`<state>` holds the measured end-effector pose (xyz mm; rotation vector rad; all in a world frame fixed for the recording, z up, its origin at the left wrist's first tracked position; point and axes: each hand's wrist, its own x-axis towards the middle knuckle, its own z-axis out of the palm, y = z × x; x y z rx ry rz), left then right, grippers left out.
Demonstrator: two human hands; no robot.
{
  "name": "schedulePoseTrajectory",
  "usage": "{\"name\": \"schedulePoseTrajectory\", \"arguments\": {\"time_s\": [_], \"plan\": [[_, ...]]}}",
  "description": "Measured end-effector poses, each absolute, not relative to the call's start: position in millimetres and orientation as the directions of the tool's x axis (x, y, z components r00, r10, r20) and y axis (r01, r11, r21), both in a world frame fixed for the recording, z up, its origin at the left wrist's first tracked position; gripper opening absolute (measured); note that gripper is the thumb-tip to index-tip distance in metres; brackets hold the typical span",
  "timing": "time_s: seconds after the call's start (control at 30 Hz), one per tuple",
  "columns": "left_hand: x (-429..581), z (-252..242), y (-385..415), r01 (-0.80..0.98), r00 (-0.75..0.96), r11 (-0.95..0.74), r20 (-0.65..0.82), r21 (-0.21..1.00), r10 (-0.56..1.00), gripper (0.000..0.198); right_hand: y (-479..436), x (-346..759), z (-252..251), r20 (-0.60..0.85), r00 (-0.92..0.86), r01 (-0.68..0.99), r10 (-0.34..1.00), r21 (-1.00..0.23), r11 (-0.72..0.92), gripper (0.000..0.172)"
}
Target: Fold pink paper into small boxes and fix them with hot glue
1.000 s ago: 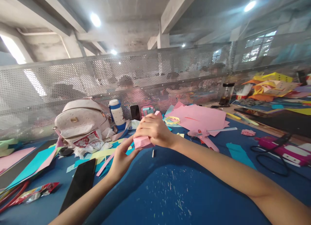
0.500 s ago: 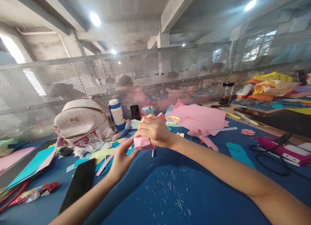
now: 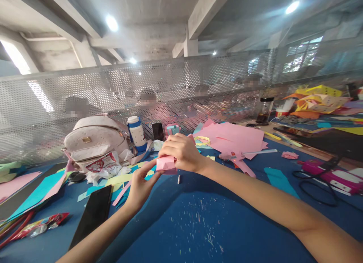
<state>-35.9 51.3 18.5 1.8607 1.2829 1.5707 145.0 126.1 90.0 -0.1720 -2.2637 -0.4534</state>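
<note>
A folded pink paper piece (image 3: 166, 164) with a boxy end is held up above the blue table (image 3: 170, 217). My left hand (image 3: 143, 181) pinches its near left end between thumb and fingers. Wrapped over the piece from the right is my right hand (image 3: 181, 153), its fingers curled and covering most of the paper. A bit of pink paper also shows beyond the right hand's knuckles. To the right of the hands lies a pink glue gun (image 3: 238, 161) with a clear glue stick in its back.
Pink sheets (image 3: 232, 138) lie behind the glue gun. A white backpack (image 3: 96, 138), a bottle (image 3: 136, 132) and a metal mesh divider (image 3: 170, 81) stand at the back. Left are a black phone (image 3: 93, 213) and paper strips; right, a magenta device (image 3: 331, 176) with a black cable.
The near end of the pink paper piece has turned and tilted slightly in my fingers. Both hands have stayed nearly in place, still holding it.
</note>
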Motion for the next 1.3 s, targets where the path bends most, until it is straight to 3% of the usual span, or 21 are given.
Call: {"name": "schedulePoseTrajectory", "arguments": {"time_s": [0.37, 0.57, 0.63, 0.73, 0.87, 1.07, 1.3], "plan": [[-38, 18, 54, 0.364, -0.055, -0.502, 0.556, 0.784, 0.829, 0.032, 127, 145, 91, 0.717, -0.697, 0.242, -0.003, 0.239, 0.940, 0.016], [-29, 16, 53, 0.283, 0.039, -0.444, 0.453, 0.850, 0.891, 0.041, 126, 142, 85, 0.738, -0.674, 0.233, -0.027, 0.247, 0.941, 0.026], [-23, 10, 50, 0.285, 0.049, -0.401, 0.405, 0.870, 0.913, 0.039, 121, 140, 84, 0.735, -0.678, 0.196, -0.004, 0.186, 0.963, 0.026], [-13, -1, 42, 0.290, 0.080, -0.370, 0.363, 0.883, 0.928, 0.033, 108, 137, 82, 0.724, -0.685, 0.118, 0.082, -0.001, 0.993, 0.024], [-4, -8, 29, 0.283, 0.126, -0.415, 0.395, 0.865, 0.910, 0.024, 86, 141, 77, 0.702, -0.693, 0.051, 0.167, -0.184, 0.982, 0.020], [-3, -5, 20, 0.288, 0.150, -0.481, 0.457, 0.828, 0.877, 0.032, 61, 167, 68, 0.672, -0.736, -0.055, 0.076, -0.172, 0.983, 0.017], [-13, -6, 19, 0.351, 0.237, -0.565, 0.514, 0.746, 0.825, 0.039, 58, 190, 58, 0.650, -0.722, 0.064, 0.237, -0.278, 0.958, 0.018]]}}
